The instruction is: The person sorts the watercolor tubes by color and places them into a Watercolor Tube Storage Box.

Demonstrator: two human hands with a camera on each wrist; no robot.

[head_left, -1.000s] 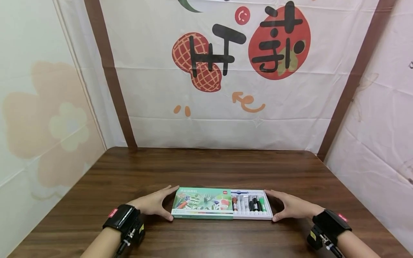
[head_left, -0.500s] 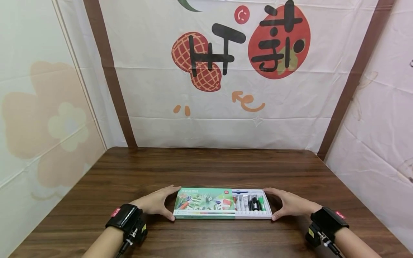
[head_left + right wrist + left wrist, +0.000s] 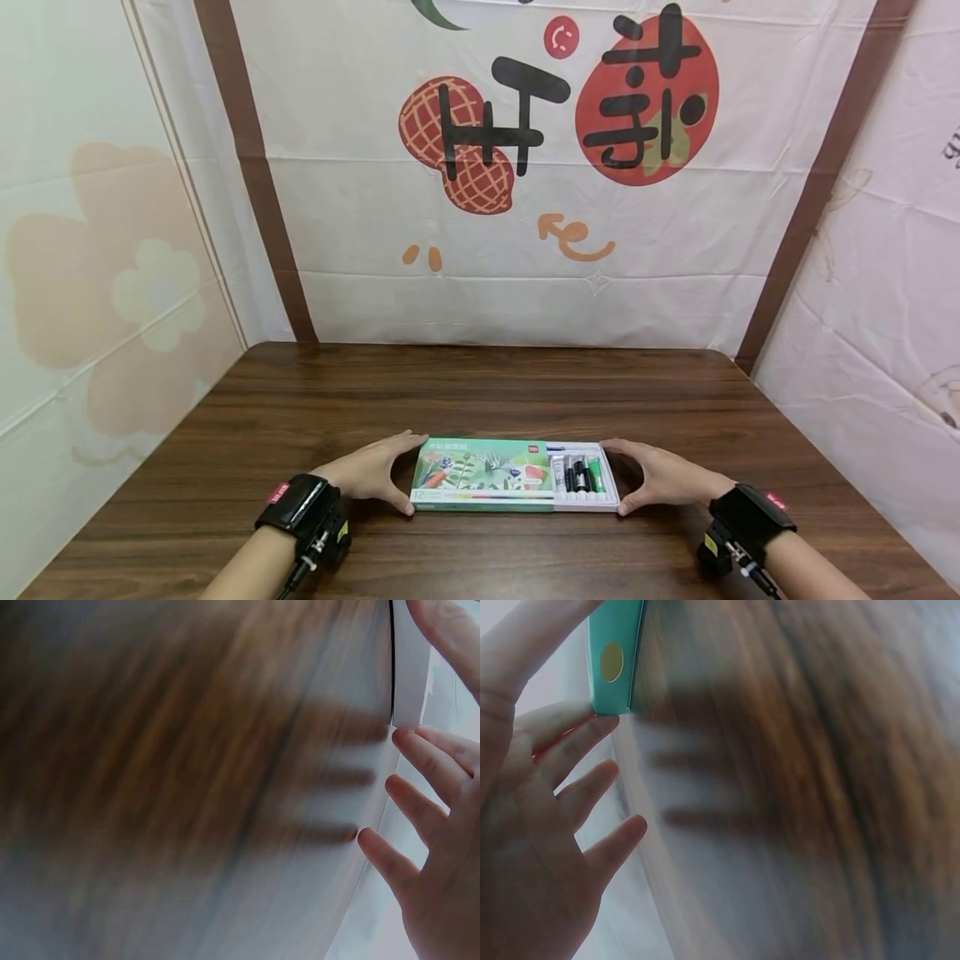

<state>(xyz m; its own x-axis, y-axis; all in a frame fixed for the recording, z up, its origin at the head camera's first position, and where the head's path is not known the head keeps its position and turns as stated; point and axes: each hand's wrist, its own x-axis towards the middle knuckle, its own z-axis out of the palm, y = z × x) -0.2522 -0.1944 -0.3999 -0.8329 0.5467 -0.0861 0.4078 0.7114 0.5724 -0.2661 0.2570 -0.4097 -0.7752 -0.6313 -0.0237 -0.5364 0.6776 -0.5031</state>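
A flat green paint box sleeve (image 3: 480, 477) with a plant print lies on the table, partly covering a white tray (image 3: 609, 486). Several paint tubes (image 3: 581, 476), black, white and green, show in the tray's uncovered right part; a blue brush lies along its back. My left hand (image 3: 373, 472) spans the sleeve's left end, thumb at the front corner and index finger at the back one. In the left wrist view the sleeve's end (image 3: 615, 660) sits between thumb and fingers. My right hand (image 3: 664, 475) holds the tray's right end (image 3: 409, 667) the same way, other fingers spread.
The dark wooden table (image 3: 480, 392) runs back to a white printed curtain (image 3: 337, 217). Pale curtains also stand at the left (image 3: 67, 275) and right (image 3: 885, 275). Both wrists wear black straps with cameras and cables.
The tray has slid left into the sleeve, so fewer tubes show. My right hand has moved left with it; the left hand and sleeve have shifted slightly right.
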